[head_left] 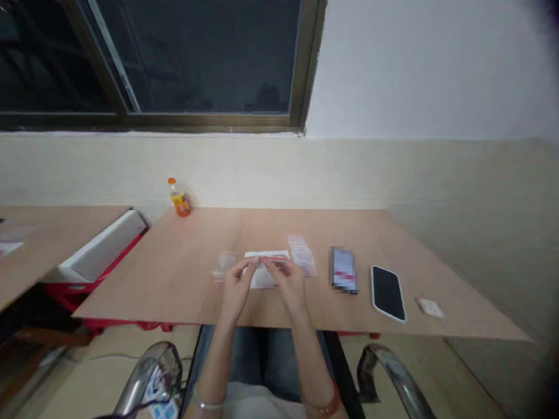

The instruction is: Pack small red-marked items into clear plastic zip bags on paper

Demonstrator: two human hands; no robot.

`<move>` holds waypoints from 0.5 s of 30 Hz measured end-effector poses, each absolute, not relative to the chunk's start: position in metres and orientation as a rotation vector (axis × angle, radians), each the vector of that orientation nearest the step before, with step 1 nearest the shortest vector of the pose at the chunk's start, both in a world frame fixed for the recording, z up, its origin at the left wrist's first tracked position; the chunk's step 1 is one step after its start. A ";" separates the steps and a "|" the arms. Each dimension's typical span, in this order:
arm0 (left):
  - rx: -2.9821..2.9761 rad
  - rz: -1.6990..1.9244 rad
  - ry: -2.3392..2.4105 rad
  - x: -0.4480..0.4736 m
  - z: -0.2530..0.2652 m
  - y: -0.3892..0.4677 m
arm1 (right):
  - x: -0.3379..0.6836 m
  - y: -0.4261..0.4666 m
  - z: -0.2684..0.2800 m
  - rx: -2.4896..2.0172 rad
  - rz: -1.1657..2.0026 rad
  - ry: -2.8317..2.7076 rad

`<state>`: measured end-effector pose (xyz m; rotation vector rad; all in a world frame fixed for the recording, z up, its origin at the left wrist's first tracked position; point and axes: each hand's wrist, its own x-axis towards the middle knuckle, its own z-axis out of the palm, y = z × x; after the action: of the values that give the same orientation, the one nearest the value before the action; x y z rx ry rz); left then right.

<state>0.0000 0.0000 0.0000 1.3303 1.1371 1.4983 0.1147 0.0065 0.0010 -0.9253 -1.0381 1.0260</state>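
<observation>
My left hand [238, 284] and my right hand [290, 284] meet above the table, fingertips pinched together. Between them they hold a thin, clear plastic piece with reddish marks [273, 258], too small to make out fully. Under the hands lies a white sheet [262, 281], partly covered by them. Left of it are clear plastic bags [223, 265]. On the right, close to my right hand, is a stack of clear packets with reddish print [301, 254].
Right of the packets lie a phone with a lit, blurred screen [344, 270], a dark-screened phone [388, 293] and a small white item [431, 308]. An orange drink bottle [180, 199] stands at the table's back left. Metal chair arms [151, 372] flank me below the wooden table [174, 297].
</observation>
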 end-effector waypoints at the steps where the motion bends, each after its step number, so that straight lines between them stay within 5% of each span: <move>1: 1.331 1.520 1.141 0.002 0.001 0.000 | 0.115 0.006 -0.001 -0.934 1.014 -1.034; 15: 1.418 1.657 1.375 0.002 0.001 0.003 | 0.116 0.006 0.001 -0.982 0.966 -1.087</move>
<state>0.0025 0.0026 0.0007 1.4176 1.3752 1.6567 0.1156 0.0056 0.0014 -0.9817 -1.0872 0.9661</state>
